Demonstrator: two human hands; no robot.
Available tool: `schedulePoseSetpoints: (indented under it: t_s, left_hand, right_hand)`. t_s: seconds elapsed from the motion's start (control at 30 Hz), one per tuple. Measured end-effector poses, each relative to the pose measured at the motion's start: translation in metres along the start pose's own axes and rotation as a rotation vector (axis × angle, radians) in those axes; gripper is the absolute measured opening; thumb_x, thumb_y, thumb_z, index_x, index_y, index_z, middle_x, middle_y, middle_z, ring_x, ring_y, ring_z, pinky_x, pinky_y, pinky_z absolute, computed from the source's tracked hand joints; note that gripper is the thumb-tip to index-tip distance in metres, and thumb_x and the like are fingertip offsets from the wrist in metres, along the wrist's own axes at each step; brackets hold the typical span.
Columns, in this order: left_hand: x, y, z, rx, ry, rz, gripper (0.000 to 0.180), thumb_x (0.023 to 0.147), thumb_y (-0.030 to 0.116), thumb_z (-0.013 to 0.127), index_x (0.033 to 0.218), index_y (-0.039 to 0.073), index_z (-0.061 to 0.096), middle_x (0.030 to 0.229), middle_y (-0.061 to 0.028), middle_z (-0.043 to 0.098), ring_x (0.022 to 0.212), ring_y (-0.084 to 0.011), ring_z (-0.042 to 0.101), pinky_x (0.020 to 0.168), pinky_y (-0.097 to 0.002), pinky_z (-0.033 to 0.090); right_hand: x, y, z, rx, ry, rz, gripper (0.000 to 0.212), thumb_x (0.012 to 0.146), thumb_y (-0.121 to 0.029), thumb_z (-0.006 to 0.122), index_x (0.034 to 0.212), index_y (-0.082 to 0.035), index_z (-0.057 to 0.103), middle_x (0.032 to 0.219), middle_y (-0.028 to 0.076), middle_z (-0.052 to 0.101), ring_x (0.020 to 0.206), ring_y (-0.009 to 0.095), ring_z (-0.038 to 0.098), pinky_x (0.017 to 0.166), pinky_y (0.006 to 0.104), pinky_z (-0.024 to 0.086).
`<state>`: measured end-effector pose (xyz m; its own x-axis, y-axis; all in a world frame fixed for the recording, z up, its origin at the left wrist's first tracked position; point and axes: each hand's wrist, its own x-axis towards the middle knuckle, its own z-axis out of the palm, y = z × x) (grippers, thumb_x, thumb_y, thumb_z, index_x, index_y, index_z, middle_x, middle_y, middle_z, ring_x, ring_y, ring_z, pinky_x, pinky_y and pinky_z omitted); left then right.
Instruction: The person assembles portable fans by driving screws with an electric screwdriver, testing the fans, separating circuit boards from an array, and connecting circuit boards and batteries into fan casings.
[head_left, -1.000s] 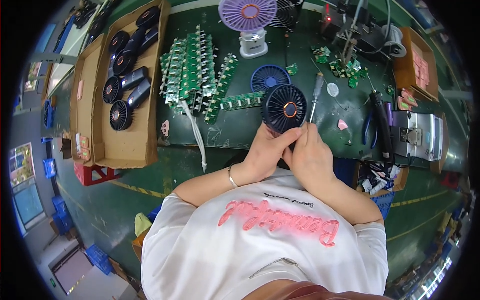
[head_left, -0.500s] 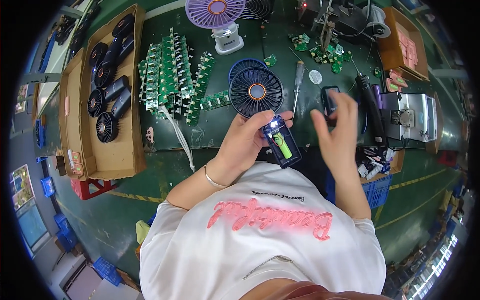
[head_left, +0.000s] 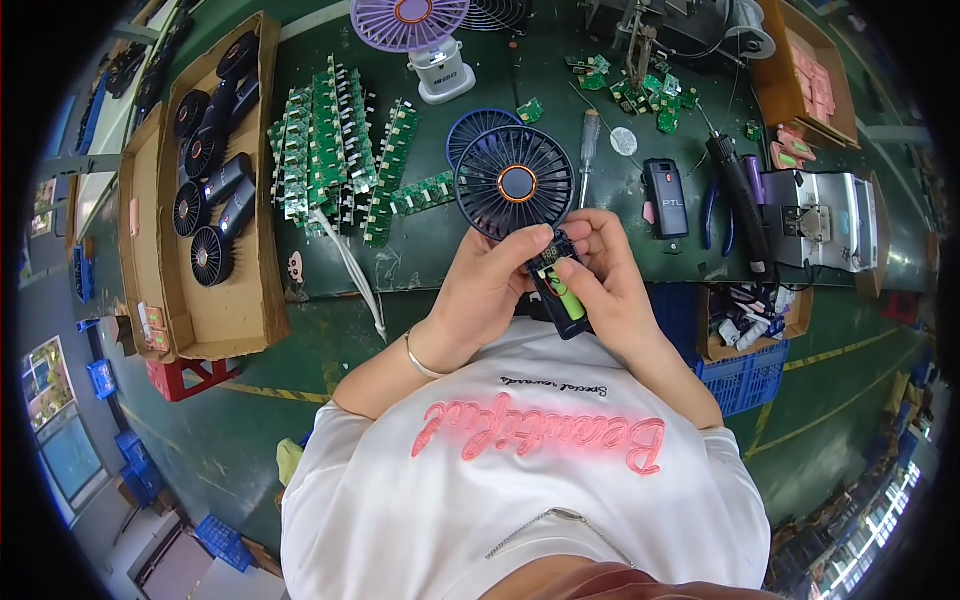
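A dark handheld fan with an orange ring round its hub is held in front of my chest. Its handle is open at the back and shows a green battery cell and a small circuit board. My left hand wraps round the handle, its thumb lying near the neck. On the handle's other side, my right hand grips it, with the thumb over the board's lower end and the fingers curled behind. A dark handle cover lies on the bench to the right.
Rows of green circuit boards and a purple-and-white fan stand left of centre. A cardboard box holds several dark fans. On the right are a screwdriver, blue pliers, a black-handled tool and a metal device.
My right hand has come left from beside the dark cover and now grips the fan handle. The bright light on the board no longer shows. My left hand keeps its hold.
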<state>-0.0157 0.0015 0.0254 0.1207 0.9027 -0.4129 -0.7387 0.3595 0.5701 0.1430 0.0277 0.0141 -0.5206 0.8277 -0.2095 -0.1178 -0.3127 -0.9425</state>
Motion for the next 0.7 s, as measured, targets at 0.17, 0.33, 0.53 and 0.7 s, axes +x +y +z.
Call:
schedulePoseSetpoints:
  t_s: [0.17, 0.33, 0.53, 0.7]
  left_hand:
    - [-0.001, -0.002, -0.001, 0.016, -0.011, 0.005, 0.026, 0.092, 0.011, 0.056, 0.117, 0.002, 0.056, 0.105, -0.0103, 0.068, 0.091, -0.0156, 0.066, 0.073, -0.0306, 0.057]
    - [-0.004, -0.002, -0.002, 0.082, -0.015, 0.020, 0.034, 0.095, 0.016, 0.049, 0.122, -0.005, 0.050, 0.116, -0.0222, 0.063, 0.105, -0.0279, 0.064, 0.090, -0.0404, 0.053]
    - [-0.003, 0.011, -0.008, 0.036, -0.033, 0.011, 0.029, 0.096, 0.022, 0.046, 0.102, -0.002, 0.062, 0.124, -0.0284, 0.056, 0.111, -0.0328, 0.061, 0.092, -0.0413, 0.052]
    - [-0.011, 0.026, -0.008, 0.142, -0.040, 0.081, 0.038, 0.094, 0.023, 0.050, 0.121, -0.003, 0.054, 0.124, -0.0297, 0.056, 0.110, -0.0350, 0.061, 0.092, -0.0405, 0.051]
  right_hand:
    - [-0.002, 0.002, 0.003, 0.018, 0.016, -0.027, 0.042, 0.090, 0.000, 0.057, 0.126, -0.001, 0.036, 0.110, 0.007, 0.049, 0.096, 0.011, 0.051, 0.084, 0.0253, 0.046]
    - [-0.004, 0.000, -0.001, 0.001, 0.040, -0.021, 0.036, 0.094, -0.005, 0.051, 0.127, -0.001, 0.037, 0.112, 0.008, 0.054, 0.097, 0.010, 0.052, 0.082, 0.0241, 0.045]
    - [0.004, -0.003, -0.027, -0.119, 0.302, -0.102, 0.025, 0.097, -0.014, 0.049, 0.118, 0.000, 0.049, 0.095, 0.006, 0.062, 0.066, 0.007, 0.051, 0.060, 0.0200, 0.042]
    - [0.006, 0.004, -0.044, -0.243, 0.458, -0.192, 0.015, 0.094, -0.009, 0.056, 0.108, -0.002, 0.058, 0.090, 0.003, 0.063, 0.072, 0.006, 0.054, 0.062, 0.0197, 0.044]
